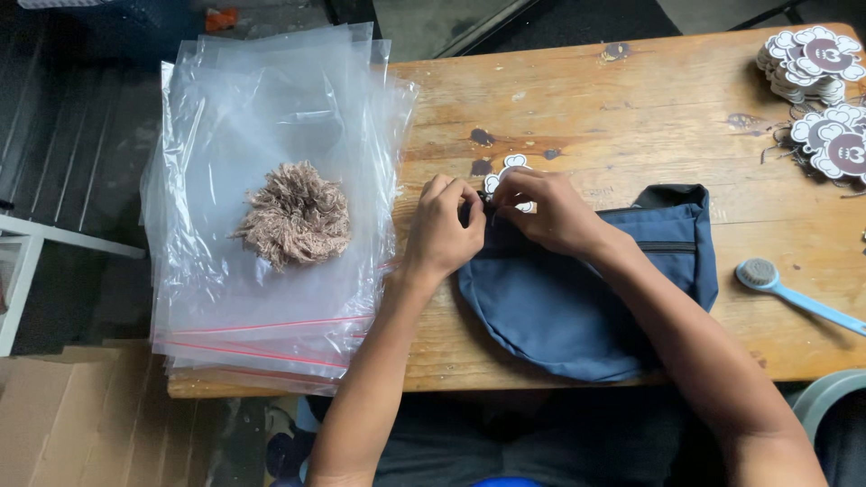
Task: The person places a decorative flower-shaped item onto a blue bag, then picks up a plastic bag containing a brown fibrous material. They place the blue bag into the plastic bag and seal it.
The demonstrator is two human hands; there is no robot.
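Atop wooden table (631, 99): blue pouch (559, 311), flat for access. Left hand (442, 230) and right hand (541, 212) pinch its upper-left corner, steadying a flower-shaped tag (512, 164). Left of pouch: clear bags (271, 108), stacked, beneath a fibre tuft (296, 216).

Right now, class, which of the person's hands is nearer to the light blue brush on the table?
The right hand. It rests on the blue pouch, left of the brush in the picture; the left hand lies farther left still.

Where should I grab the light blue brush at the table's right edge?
Take the blue brush by its long, slim handle, probably from the right: it lies flat, round head pointing left, handle running down-right towards the wooden table edge, with bare wood either side.
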